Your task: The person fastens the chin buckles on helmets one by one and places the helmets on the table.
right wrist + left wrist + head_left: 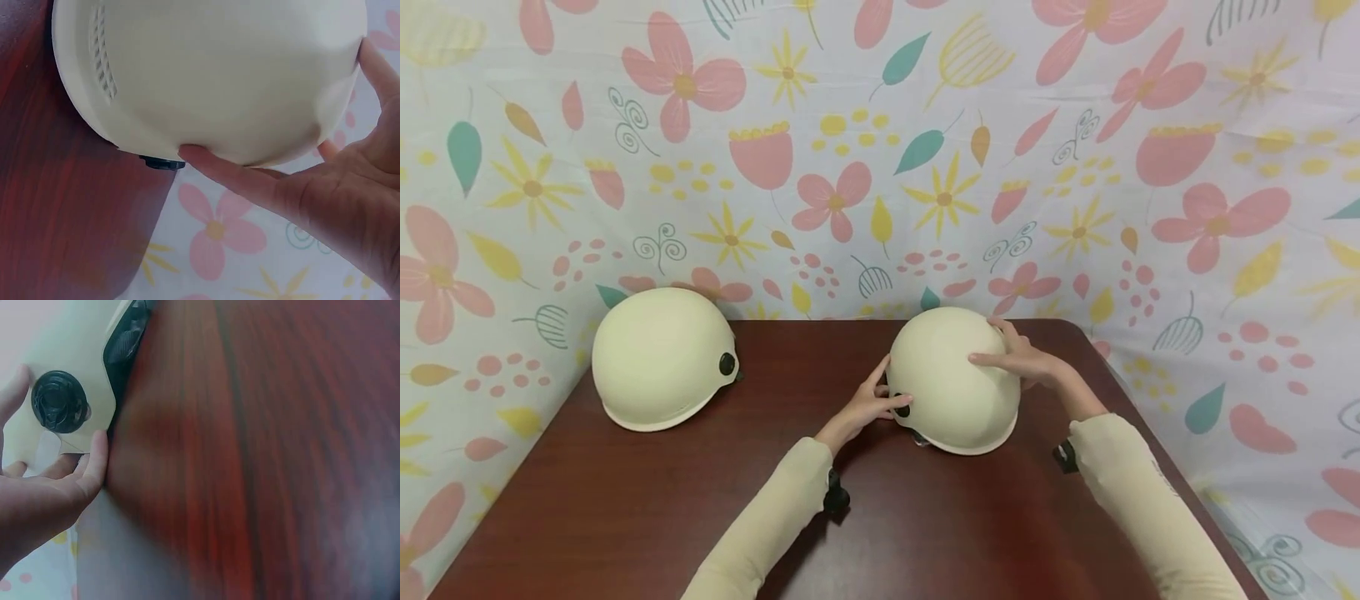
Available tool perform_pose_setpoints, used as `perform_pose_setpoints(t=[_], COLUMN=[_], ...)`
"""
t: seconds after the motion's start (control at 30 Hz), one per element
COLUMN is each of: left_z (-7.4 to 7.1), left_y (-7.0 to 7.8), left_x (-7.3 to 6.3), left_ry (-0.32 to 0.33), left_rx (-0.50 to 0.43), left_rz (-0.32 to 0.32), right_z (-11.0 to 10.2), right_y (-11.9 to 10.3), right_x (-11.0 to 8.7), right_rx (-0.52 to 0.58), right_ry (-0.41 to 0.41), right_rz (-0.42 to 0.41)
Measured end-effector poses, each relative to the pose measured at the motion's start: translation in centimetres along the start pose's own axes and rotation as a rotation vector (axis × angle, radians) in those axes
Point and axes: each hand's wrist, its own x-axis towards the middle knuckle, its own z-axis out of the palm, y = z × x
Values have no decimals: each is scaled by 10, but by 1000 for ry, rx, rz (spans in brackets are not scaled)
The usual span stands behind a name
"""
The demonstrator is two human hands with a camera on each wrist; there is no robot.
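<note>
A cream helmet [951, 379] stands dome-up at the right rear of the table, held from both sides. My left hand [863, 407] grips its left lower edge, thumb on the outer shell beside a round black dial [58, 401] and fingers at the rim. On the other side, my right hand [1032, 362] spans the shell with thumb and fingers spread apart. In the right wrist view, a grille-like vent [103, 56] shows near the rim, and a black piece [162, 163] juts out below the shell. The helmet's inside is hidden.
A second cream helmet [658, 358] with a black side dial sits at the table's left rear. The dark reddish-brown wooden table [970, 525] backs onto a flower-printed cloth [835, 125], which also hangs along the right side.
</note>
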Motion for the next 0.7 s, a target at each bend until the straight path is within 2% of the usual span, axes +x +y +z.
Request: perform_pose_setpoints(t=[0.17,0.37,0.43,0.7], left_z=[-12,-26,-32,-57], left_y=[-1,-4,-4,-8], left_x=[-7,-15,-17,-34], left_ry=[14,32,36,43], left_rx=[2,5,5,-3], left_rz=[-4,-28,-30,-51], right_z=[7,18,20,35], right_y=[-1,-1,-2,-12], right_x=[5,14,18,21], right_rx=[65,66,64,75], right_ry=[-28,54,58,-14], right_rz=[-37,-128,-144,-185])
